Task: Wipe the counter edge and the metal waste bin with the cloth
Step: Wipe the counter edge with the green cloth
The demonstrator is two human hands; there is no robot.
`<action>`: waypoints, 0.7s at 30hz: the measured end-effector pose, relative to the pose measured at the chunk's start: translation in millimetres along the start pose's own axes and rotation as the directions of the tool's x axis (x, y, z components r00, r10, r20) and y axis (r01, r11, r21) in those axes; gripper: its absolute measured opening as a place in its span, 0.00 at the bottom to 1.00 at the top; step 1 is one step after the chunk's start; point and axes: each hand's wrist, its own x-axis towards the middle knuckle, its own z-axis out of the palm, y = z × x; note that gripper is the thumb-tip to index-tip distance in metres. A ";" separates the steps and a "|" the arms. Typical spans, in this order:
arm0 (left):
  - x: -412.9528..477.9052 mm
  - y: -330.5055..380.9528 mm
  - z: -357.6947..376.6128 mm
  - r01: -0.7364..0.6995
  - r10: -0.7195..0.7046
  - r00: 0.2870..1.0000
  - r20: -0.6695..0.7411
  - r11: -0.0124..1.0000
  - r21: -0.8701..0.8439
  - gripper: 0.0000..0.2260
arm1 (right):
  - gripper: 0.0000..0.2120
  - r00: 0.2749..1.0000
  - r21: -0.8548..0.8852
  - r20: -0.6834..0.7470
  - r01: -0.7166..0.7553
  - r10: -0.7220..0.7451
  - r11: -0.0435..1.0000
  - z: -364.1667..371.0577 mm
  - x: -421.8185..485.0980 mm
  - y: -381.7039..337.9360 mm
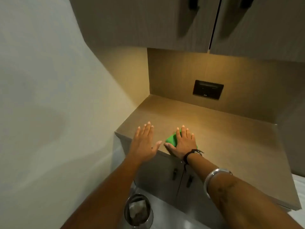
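A green cloth (171, 139) lies on the wooden counter (222, 134) close to its front edge (160, 152). My right hand (182, 143) presses flat on the cloth, fingers spread, covering most of it. My left hand (144, 141) rests open on the counter near its left corner, fingers spread, holding nothing, a short gap from the cloth. The round metal waste bin (137, 212) stands on the floor below, at the bottom of the view, with crumpled paper inside. My left forearm passes just above and left of it.
Two lower cabinet doors with dark handles (175, 174) sit under the counter edge. Upper cabinets (165, 22) hang overhead. A black socket panel (208, 89) is on the back wall. A pale wall (49, 96) bounds the left. White bedding (299, 187) shows at the right edge.
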 end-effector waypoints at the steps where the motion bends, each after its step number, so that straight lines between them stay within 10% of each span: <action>1: 4.0 3.2 6.4 0.009 -0.009 1.000 0.018 1.000 -0.004 0.35 | 0.47 0.999 0.002 0.044 -0.008 0.008 1.000 3.3 7.1 3.5; 21: -94.3 -43.1 55.9 0.157 -0.141 0.986 0.090 0.967 -0.203 0.37 | 0.21 0.997 0.056 -0.042 0.072 -0.070 0.996 25.7 -35.6 -17.7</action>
